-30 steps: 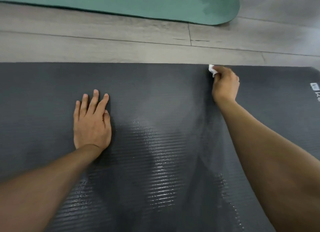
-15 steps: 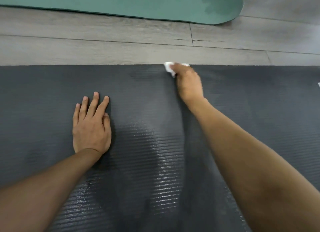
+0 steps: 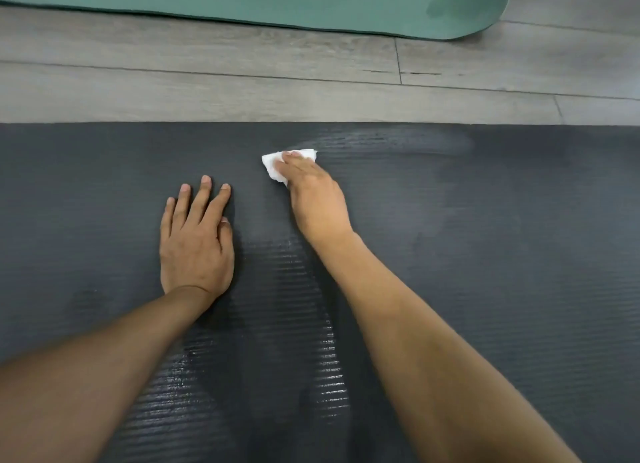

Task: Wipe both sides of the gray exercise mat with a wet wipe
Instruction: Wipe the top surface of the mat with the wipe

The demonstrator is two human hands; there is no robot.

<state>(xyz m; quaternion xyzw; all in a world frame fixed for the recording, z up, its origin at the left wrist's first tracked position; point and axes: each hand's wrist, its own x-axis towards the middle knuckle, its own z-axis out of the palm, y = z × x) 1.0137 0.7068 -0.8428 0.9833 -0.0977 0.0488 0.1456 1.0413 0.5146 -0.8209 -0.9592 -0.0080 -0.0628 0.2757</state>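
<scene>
The gray exercise mat (image 3: 485, 255) lies flat on the floor and fills the lower part of the view. Its ribbed surface shines wet in the middle and along the far edge. My right hand (image 3: 315, 192) lies on a crumpled white wet wipe (image 3: 273, 166) and presses it onto the mat a little short of the far edge; the fingers lie flat over the wipe. My left hand (image 3: 195, 241) rests palm down on the mat just left of it, fingers straight and spread.
Beyond the mat's far edge runs a strip of gray wood-plank floor (image 3: 242, 92). A green mat (image 3: 277, 2) lies across the top of the view, its rounded end at the upper right.
My right hand has slid the wipe leftward along the mat's far edge and slightly toward me, leaving a damp streak to the right. My left hand has stayed in place.
</scene>
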